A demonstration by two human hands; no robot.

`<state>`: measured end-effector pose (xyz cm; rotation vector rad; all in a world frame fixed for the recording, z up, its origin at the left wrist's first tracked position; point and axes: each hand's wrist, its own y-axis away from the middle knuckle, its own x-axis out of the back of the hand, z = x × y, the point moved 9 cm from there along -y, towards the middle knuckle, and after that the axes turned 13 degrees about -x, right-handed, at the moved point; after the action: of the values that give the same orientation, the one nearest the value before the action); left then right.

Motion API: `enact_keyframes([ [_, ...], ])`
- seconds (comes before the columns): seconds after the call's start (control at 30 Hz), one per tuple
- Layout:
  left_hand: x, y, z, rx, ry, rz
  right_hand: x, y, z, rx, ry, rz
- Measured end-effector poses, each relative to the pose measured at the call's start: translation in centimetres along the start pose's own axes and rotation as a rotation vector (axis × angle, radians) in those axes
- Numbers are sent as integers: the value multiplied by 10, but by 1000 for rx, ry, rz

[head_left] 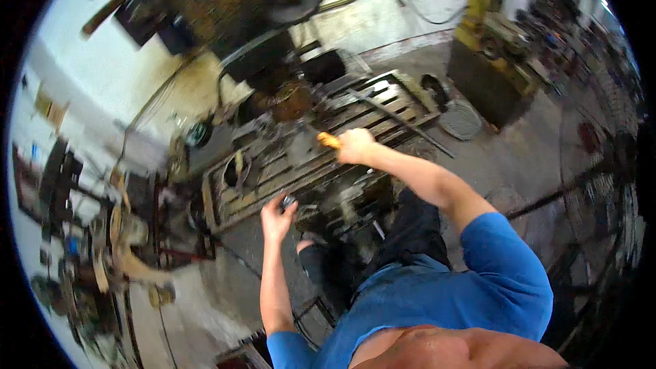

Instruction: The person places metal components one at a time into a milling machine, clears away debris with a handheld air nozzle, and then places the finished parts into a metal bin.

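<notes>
My left hand (275, 217) is closed around a small dark, shiny metal piece (288, 201), just off the near edge of the machine table. Only part of that piece shows between the thumb and fingers. Farther right, my right hand (357, 146) reaches over the slotted metal machine table (263, 188) with its fingers wrapped round an orange-yellow handle (328, 139). The handle points left toward the middle of the table; whatever lies beyond its end is too blurred to name. A rusty brown part (292, 101) of the machine stands just past it.
A large dark machine head (212, 10) overhangs the table's far side. A long metal bar (403, 121) lies slantwise across the table's right part and sticks out past its edge. Beyond stand a round grey container (460, 120) and a yellow machine column (478, 7). Shelves (58, 191) crowd the left.
</notes>
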<state>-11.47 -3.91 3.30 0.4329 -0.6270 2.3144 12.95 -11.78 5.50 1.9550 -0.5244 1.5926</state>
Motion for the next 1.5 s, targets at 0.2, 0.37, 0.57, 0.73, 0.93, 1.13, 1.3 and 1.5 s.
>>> enact_keyframes([
  [0.2,11,1,-6,129,346,188,15,50,-18,233,-135,-62],
  [0.37,-22,-40,-14,158,493,215,7,121,22,388,-172,-72],
  [0.57,-69,-84,-17,230,560,177,21,124,58,261,-280,-15],
  [0.73,-47,-117,8,115,21,208,51,86,73,188,-425,-84],
  [0.93,-72,-147,6,-223,-875,-32,51,43,97,306,-1018,-55],
  [1.13,-56,-146,18,-222,-798,-156,-50,6,101,159,-946,0],
  [1.3,-56,-154,6,-238,-778,-140,-75,0,104,6,-759,124],
  [1.5,-60,-177,2,-305,-754,-14,-56,27,117,126,-748,161],
])
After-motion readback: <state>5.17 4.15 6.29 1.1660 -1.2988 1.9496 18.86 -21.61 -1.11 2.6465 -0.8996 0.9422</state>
